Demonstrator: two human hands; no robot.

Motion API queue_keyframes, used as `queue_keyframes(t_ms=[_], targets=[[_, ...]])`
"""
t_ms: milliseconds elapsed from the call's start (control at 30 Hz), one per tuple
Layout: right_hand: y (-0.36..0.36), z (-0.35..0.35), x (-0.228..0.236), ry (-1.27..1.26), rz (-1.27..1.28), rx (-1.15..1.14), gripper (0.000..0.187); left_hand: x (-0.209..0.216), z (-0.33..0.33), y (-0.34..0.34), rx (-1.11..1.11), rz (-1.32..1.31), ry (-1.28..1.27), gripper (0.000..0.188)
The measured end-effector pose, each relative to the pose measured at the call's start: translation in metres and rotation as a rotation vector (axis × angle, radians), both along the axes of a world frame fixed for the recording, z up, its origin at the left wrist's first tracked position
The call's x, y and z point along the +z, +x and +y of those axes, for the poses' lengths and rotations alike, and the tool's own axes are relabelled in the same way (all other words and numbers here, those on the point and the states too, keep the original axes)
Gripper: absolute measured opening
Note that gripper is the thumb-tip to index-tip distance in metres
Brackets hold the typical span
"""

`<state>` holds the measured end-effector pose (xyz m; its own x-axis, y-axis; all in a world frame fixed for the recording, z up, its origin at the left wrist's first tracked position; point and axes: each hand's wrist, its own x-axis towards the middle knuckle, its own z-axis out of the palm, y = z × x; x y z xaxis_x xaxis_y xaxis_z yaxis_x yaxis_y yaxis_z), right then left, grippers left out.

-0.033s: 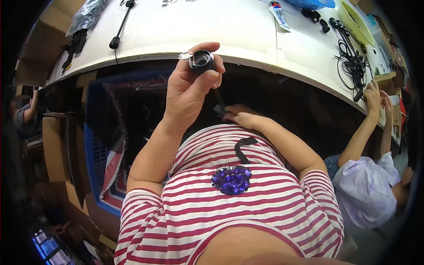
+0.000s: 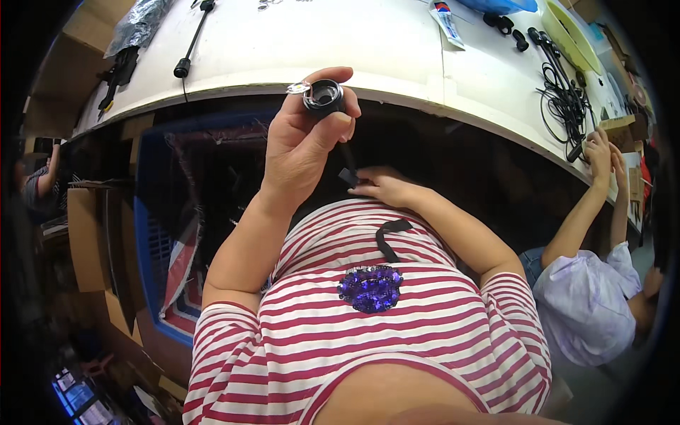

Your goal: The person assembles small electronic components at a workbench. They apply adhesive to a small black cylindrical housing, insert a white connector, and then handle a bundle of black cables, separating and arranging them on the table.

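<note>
bright overhead light | tabletop (image 2: 368, 49) glare | dark beneath | fisheye bending | rim perhaps soft

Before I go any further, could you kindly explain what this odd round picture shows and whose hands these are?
It comes from a wide fisheye camera worn on a person's head, looking down, so straight edges bend. The striped shirt is the wearer's own. Their left hand lifts a small black round part in front of the white table. Their right hand, lower down, pinches a small black piece. On the table lie black cables and a black rod-like tool. At right, another person reaches up to the table.
</note>
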<state>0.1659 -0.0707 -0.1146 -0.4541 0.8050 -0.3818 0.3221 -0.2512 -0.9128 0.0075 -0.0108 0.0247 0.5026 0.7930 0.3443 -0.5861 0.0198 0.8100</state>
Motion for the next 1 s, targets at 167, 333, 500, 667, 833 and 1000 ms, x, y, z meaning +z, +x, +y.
queue_keyframes(t_ms=[167, 333, 500, 667, 833, 1000], targets=[[-0.009, 0.004, -0.004, 0.094, 0.049, 0.086, 0.025, 0.002, -0.006, 0.0, 0.014, 0.113, -0.004, 0.043], [-0.016, 0.011, 0.014, 0.224, -0.411, 0.263, 0.028, 0.003, -0.018, -0.002, -0.008, 0.197, 0.054, 0.046], [-0.015, 0.007, 0.008, 0.223, -0.331, 0.267, 0.03, 0.003, -0.009, -0.007, 0.039, 0.244, 0.036, 0.044], [0.01, 0.022, 0.127, 0.346, -0.251, 0.332, 0.026, -0.016, 0.011, -0.024, 0.068, 0.268, 0.018, 0.052], [0.025, 0.122, 0.168, 0.775, -0.326, -0.196, 0.021, -0.034, 0.015, -0.026, 0.079, 0.221, 0.036, 0.049], [0.02, 0.255, 0.137, 0.924, -0.671, -0.355, 0.03, -0.023, 0.016, -0.039, 0.108, 0.241, 0.082, 0.057]])
